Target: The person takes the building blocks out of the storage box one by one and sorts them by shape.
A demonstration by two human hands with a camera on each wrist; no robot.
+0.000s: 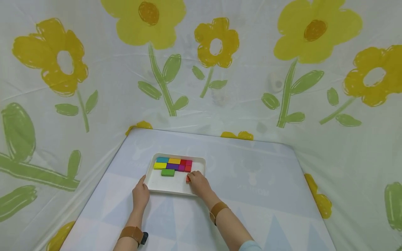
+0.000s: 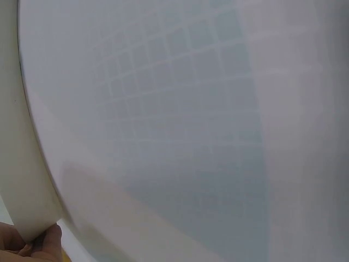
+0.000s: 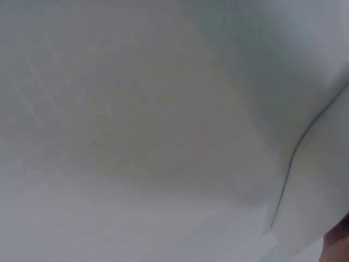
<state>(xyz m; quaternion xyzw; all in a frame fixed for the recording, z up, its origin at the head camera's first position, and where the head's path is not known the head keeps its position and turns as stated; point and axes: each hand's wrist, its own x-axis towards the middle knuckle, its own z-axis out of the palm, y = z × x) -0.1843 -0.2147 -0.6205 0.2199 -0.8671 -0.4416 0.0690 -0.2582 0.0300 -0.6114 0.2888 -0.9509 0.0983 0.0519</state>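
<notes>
A white tray [image 1: 168, 190] lies on the table, bearing several coloured blocks. My left hand [image 1: 141, 194] grips the tray's near left edge; the left wrist view shows fingertips [image 2: 52, 240] curled at the tray wall [image 2: 24, 153]. Over the tray's right part, my right hand [image 1: 200, 184] pinches a small red block [image 1: 188, 179], mostly hidden by the fingers. Teal [image 1: 162, 160], orange [image 1: 174, 161], yellow [image 1: 160, 166] and purple [image 1: 172, 166] blocks sit against small red and pink blocks [image 1: 188, 162] in two rows. A green block [image 1: 168, 172] lies just below them.
The table [image 1: 251, 174] has a pale cover with blue-grey triangles and extends well to the right of the tray. A white cloth [image 1: 245, 94] printed with yellow flowers hangs around the table's back and sides.
</notes>
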